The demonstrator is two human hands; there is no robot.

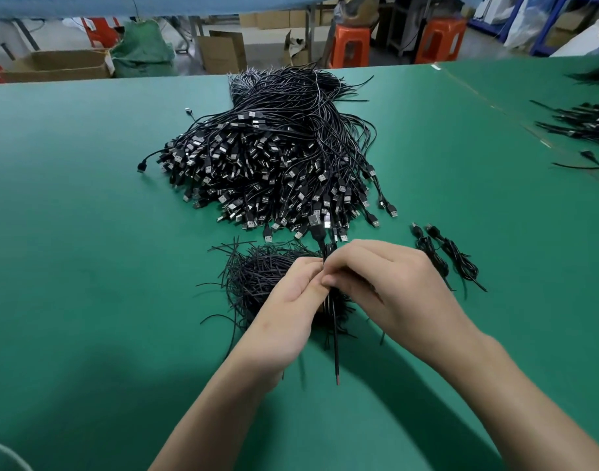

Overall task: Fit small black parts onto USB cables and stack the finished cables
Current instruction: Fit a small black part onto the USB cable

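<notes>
Fingers (338, 258) of left hand (291, 300) and right hand (376, 277) pinch one USB cable (316, 229); green mat (87, 198) spreads leftward.

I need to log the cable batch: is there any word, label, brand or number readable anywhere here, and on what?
None can be read.
Cardboard boxes: no legible print, any label too blurred.
USB plug of the held cable: any marking too small to read.
</notes>
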